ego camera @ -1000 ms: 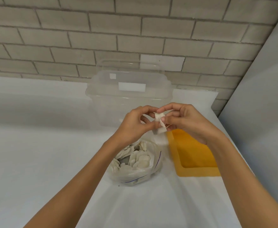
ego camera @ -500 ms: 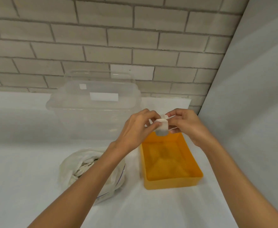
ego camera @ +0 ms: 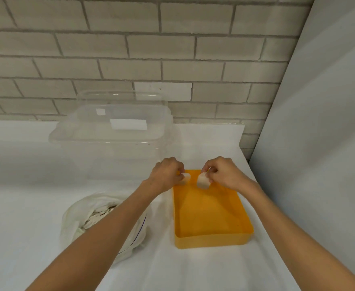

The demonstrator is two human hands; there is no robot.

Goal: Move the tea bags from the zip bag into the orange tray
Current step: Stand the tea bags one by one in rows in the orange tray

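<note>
Left hand (ego camera: 166,173) fingers pinch one tea bag (ego camera: 186,177), right hand (ego camera: 222,175) fingers a second tea bag (ego camera: 203,183), both above the far end of the orange tray (ego camera: 212,241), where letting go near the rim could drop one onto the worktop (ego camera: 193,269)

looks like a bare indoor work station, not clearly a home or kitchen: a table (ego camera: 25,206) under a white cover stands against a pale painted brick wall (ego camera: 172,49), a smooth grey partition panel (ego camera: 319,143) closes the right side, and a clear lidded plastic storage bin (ego camera: 113,133) sits at the back.
</note>
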